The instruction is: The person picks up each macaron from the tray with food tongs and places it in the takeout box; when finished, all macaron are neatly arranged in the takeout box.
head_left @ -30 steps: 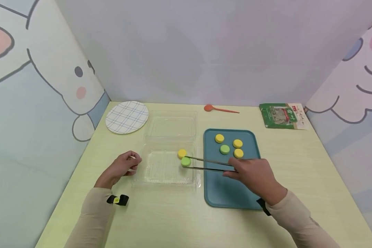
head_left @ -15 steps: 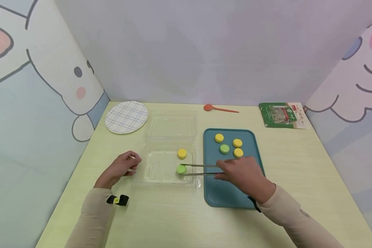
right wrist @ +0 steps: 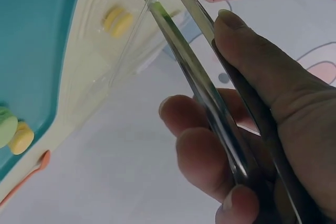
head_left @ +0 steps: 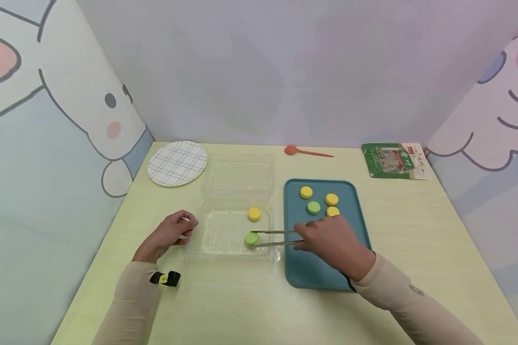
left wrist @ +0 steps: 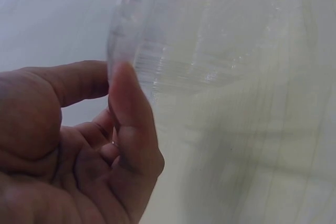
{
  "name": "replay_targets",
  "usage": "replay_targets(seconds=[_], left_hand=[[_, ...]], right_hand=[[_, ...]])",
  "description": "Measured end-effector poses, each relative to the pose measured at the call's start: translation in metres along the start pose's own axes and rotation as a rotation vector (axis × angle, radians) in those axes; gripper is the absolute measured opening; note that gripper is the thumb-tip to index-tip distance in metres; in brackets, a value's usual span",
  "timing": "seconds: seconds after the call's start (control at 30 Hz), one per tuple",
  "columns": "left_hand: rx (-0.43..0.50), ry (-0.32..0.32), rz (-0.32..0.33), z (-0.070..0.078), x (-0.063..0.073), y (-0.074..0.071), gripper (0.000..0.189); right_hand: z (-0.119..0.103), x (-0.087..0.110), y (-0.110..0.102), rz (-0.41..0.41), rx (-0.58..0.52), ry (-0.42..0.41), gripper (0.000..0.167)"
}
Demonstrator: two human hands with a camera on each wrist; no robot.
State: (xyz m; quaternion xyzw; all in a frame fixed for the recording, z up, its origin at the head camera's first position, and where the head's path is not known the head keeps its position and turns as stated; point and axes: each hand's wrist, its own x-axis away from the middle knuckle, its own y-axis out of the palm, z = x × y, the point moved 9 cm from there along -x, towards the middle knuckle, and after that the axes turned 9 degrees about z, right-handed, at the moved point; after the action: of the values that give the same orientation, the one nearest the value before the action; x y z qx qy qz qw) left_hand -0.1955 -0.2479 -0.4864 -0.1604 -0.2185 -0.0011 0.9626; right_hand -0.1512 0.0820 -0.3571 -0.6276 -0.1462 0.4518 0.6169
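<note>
My right hand (head_left: 330,242) holds metal tongs (right wrist: 191,72), thumb on one arm and fingers along the other. Between the tips of the tongs is a green macaron (head_left: 252,238), low in the front right part of a clear plastic container (head_left: 216,252). Behind it in the same container lies a yellow macaron (head_left: 254,214). At the container's left edge, my left hand (head_left: 168,235) pinches the rim between thumb and finger, as the left wrist view shows. The hinged lid (head_left: 239,175) lies folded back, away from me.
A blue tray (head_left: 315,275) right of the container bears several yellow macarons (head_left: 306,192) and a green macaron (head_left: 313,207). Along the back are a checked plate (head_left: 177,164), an orange spoon (head_left: 291,150) and a green food packet (head_left: 394,161).
My right hand has moved left and slightly toward me, bringing the tongs and green macaron nearer the container's front, apart from the yellow one. The left hand stays at the rim.
</note>
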Motion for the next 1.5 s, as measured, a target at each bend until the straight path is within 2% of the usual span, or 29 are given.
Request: replay_targets(seconds=[0.23, 0.37, 0.53, 0.73, 1.03, 1.2, 1.5], left_hand=[[0.001, 0.001, -0.001, -0.002, -0.002, 0.001, 0.019], [0.009, 0.0, -0.001, -0.003, -0.003, 0.001, 0.019], [0.013, 0.001, -0.004, -0.004, -0.003, 0.001, 0.018], [0.018, -0.011, -0.003, -0.006, -0.004, 0.002, 0.018], [0.014, -0.005, -0.012, -0.005, -0.004, 0.002, 0.019], [0.014, -0.008, -0.008, -0.005, -0.004, 0.002, 0.018], [0.021, -0.006, -0.009, -0.004, -0.004, 0.0, 0.019]], right_hand=[[0.0, -0.006, -0.002, -0.007, 0.028, -0.009, 0.049], [0.003, -0.007, -0.003, -0.009, 0.033, 0.016, 0.051], [0.009, -0.005, -0.002, -0.016, -0.017, 0.073, 0.051], [0.017, 0.006, 0.01, -0.017, -0.081, 0.152, 0.05], [0.024, 0.024, 0.022, 0.075, -0.224, 0.22, 0.046], [0.027, 0.032, 0.025, 0.128, -0.24, 0.229, 0.043], [0.037, 0.049, 0.032, 0.133, -0.29, 0.331, 0.046]])
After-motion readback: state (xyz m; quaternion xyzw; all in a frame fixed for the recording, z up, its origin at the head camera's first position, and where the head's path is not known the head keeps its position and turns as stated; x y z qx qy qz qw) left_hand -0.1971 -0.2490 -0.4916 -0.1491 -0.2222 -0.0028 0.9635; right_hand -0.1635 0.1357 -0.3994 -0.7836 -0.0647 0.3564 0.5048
